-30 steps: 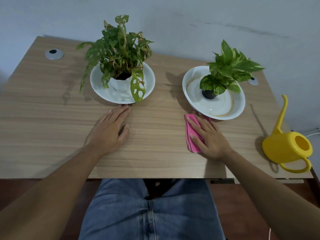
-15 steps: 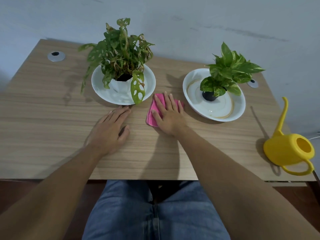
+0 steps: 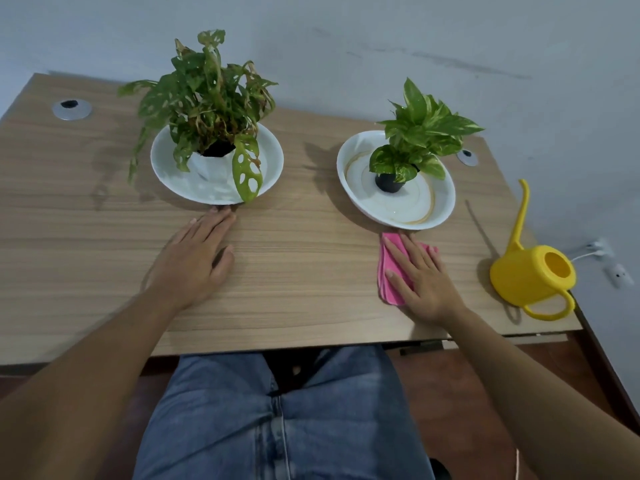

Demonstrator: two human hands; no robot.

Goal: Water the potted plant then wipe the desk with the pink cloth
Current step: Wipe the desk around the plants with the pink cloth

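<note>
A pink cloth (image 3: 387, 271) lies flat on the wooden desk (image 3: 304, 258), just in front of the right white dish (image 3: 353, 188). My right hand (image 3: 420, 278) presses flat on the cloth, fingers spread, covering most of it. My left hand (image 3: 197, 259) rests palm down on the bare desk, fingertips touching the rim of the left white dish (image 3: 162, 174). The left dish holds a large holey-leaved potted plant (image 3: 207, 109). In the right dish stands a small plant (image 3: 420, 133) in a black pot. A yellow watering can (image 3: 531, 275) stands upright at the desk's right end.
Two round metal cable grommets sit in the desk, one at the back left (image 3: 72, 109) and one behind the right dish (image 3: 467, 157). A grey wall runs behind the desk. My jeans-clad legs (image 3: 277, 420) are under the front edge. A white cable (image 3: 588, 252) hangs at the right.
My right hand slid the pink cloth from right to the desk's middle, then back right to the front of the right dish. My left hand stayed flat in place.
</note>
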